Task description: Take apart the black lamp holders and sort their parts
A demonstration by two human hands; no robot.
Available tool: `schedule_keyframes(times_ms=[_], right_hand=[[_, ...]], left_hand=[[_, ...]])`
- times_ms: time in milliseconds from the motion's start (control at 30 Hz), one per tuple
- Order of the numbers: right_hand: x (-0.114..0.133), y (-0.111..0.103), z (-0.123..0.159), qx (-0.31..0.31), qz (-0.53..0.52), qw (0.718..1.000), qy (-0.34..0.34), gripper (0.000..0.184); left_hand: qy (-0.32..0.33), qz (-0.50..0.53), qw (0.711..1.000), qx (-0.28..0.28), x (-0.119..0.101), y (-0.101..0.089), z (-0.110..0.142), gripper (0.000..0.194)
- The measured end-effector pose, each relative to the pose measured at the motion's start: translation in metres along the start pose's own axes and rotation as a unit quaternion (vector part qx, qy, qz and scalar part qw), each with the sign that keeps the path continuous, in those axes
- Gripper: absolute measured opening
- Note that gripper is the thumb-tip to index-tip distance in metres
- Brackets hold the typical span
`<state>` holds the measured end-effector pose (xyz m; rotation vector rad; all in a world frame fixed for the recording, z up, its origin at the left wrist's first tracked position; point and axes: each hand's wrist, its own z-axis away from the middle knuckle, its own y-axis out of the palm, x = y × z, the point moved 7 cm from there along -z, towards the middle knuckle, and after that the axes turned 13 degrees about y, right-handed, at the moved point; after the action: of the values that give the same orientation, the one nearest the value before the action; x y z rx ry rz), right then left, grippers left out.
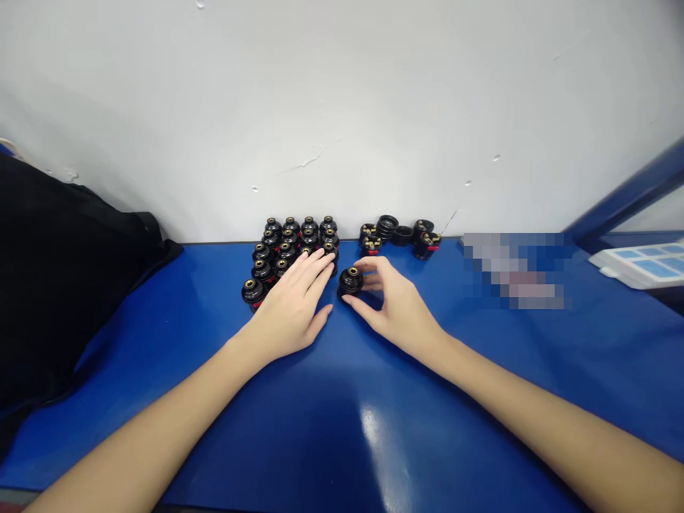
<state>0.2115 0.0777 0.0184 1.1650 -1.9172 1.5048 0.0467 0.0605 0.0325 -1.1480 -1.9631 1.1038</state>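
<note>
My right hand point(398, 299) has its thumb and fingers curved round a black lamp holder point(351, 280), which is upright with a brass threaded hole on top. Flat and palm down, my left hand point(293, 303) lies over the front right part of several black lamp holders point(260, 271) that stand close together in rows. Its fingers are stretched out, and its fingertips cover some of the lamp holders. Red marks show low on a few of them. Whether the left fingers press on those beneath cannot be made out.
Behind my right hand are open lamp holder parts with brass contacts point(371, 246), a black threaded shell point(387, 226) and a black ring point(402, 235). A black cloth bag point(69, 285) lies left on the blue table point(299, 434). At right are a blurred-out patch and a white-and-blue case point(644, 265).
</note>
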Motion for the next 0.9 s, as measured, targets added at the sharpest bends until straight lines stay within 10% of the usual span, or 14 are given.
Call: schedule_keyframes(times_ms=[467,900], right_hand=[[-0.004,0.001,-0.001,0.105,-0.045,0.993,0.000,0.033],[-0.014,0.012,-0.001,0.206,-0.322,0.912,0.148,0.037]], left_hand=[[-0.039,0.092,0.993,-0.058,0.002,-0.002,0.004,0.065],[-0.037,0.088,0.993,-0.070,0.000,-0.013,-0.001,0.029]])
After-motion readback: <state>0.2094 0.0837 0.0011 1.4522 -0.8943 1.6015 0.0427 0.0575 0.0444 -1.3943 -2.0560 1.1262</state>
